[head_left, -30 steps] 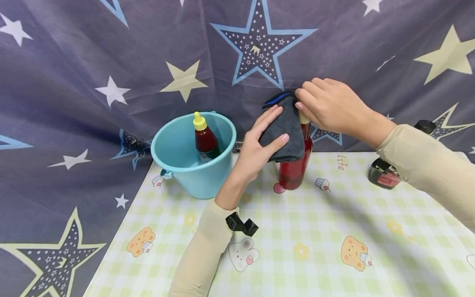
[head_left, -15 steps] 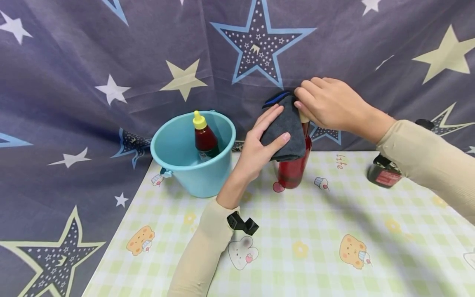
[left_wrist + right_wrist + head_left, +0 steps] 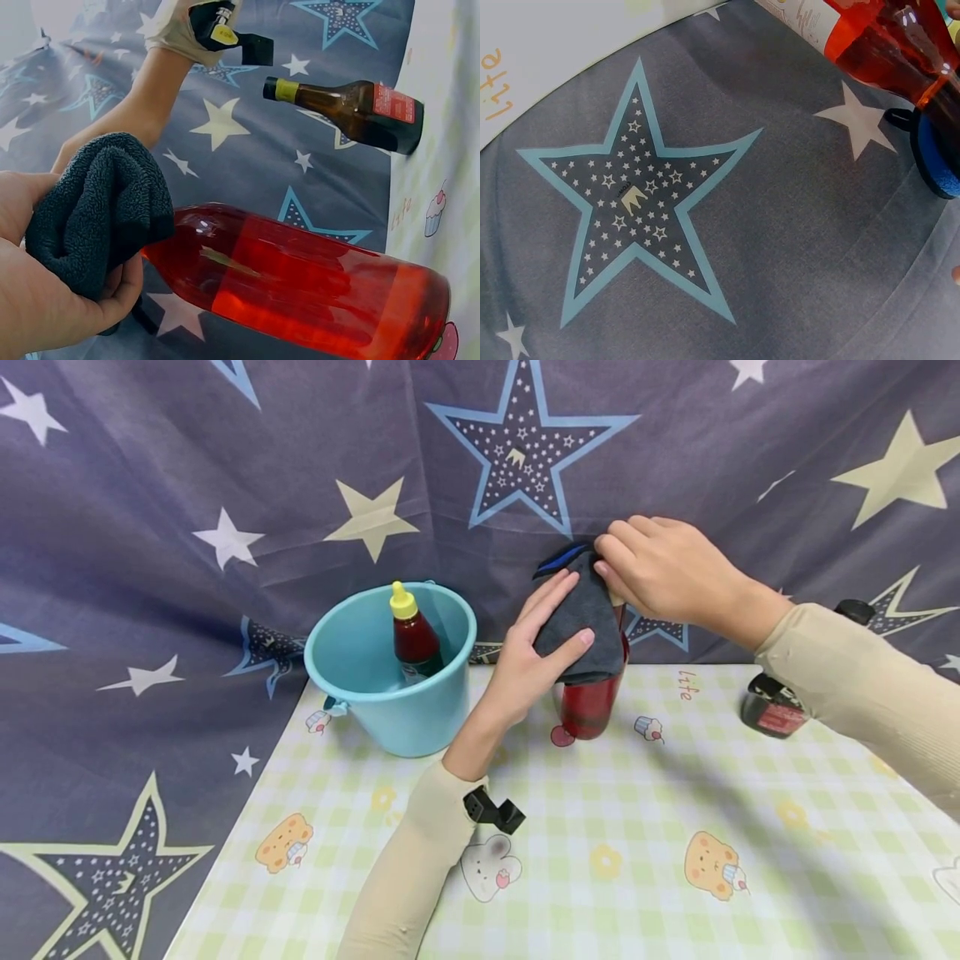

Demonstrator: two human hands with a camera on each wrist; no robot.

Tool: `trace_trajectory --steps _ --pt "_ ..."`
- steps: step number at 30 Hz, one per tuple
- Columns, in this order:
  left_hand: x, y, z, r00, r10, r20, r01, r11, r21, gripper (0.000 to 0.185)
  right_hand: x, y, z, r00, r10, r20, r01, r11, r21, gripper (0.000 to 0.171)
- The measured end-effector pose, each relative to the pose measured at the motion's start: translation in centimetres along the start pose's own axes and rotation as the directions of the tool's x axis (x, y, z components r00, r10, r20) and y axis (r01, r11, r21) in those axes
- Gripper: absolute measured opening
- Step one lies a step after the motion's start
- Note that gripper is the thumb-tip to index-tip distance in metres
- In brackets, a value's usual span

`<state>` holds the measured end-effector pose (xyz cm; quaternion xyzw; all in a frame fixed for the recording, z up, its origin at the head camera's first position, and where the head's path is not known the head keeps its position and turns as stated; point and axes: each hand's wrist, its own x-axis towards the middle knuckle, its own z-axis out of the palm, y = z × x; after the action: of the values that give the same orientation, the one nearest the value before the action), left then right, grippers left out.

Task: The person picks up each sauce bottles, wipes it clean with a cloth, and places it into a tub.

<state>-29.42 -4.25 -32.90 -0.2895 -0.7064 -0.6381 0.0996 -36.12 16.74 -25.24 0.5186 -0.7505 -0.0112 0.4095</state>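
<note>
So, standing upright near the middle of the worktop (image 3: 600, 827): red bottle (image 3: 590, 706), with a dark grey cloth (image 3: 576, 622) draped over its upper half. Left hand (image 3: 525, 660) wrapped around that cloth, grip closed on it, thumb at 3 o'clock and fingers pointing up toward 1. Right hand (image 3: 663, 572) up at 12 o'clock of the bottle, fingers curled and pinching at the top of it by the cloth's blue edge.

Seen only from the head view: blue bucket (image 3: 390, 702) at 9 o'clock of the bottle, just beside the left forearm, with a smaller yellow-capped bottle (image 3: 411, 635) leaning inside. Dark brown bottle (image 3: 780, 702) at 3 o'clock, mostly hidden there behind the right sleeve.

Much clearer from the left wrist: thick terry cloth bunched in the palm against the red bottle's shoulder, red liquid filling most of the body, and that dark brown bottle in full, gold band at its neck and red label. Cupcake print on the worktop cover visible too.

From the right wrist: mostly starry backdrop (image 3: 667, 202), plus a corner of the red bottle and the cloth's blue trim. Can't tell the right grip from that one.
</note>
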Motion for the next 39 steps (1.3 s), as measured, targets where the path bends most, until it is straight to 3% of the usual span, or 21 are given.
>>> trace_trajectory --steps 16,27,39 --pt "0.0 -0.2 0.1 1.000 -0.012 0.019 0.013 0.999 -0.038 0.068 -0.1 -0.1 0.3 1.000 0.022 -0.021 -0.022 1.000 0.021 0.046" --pt "0.1 -0.5 -0.4 0.999 -0.026 0.043 0.025 1.000 0.010 0.066 -0.1 0.1 0.1 1.000 -0.018 0.009 0.018 0.999 -0.032 0.041" --pt "0.2 -0.8 -1.7 0.979 -0.086 0.185 0.062 0.990 0.128 0.069 0.0 0.0 0.1 1.000 -0.006 0.007 0.006 1.000 -0.024 0.041"
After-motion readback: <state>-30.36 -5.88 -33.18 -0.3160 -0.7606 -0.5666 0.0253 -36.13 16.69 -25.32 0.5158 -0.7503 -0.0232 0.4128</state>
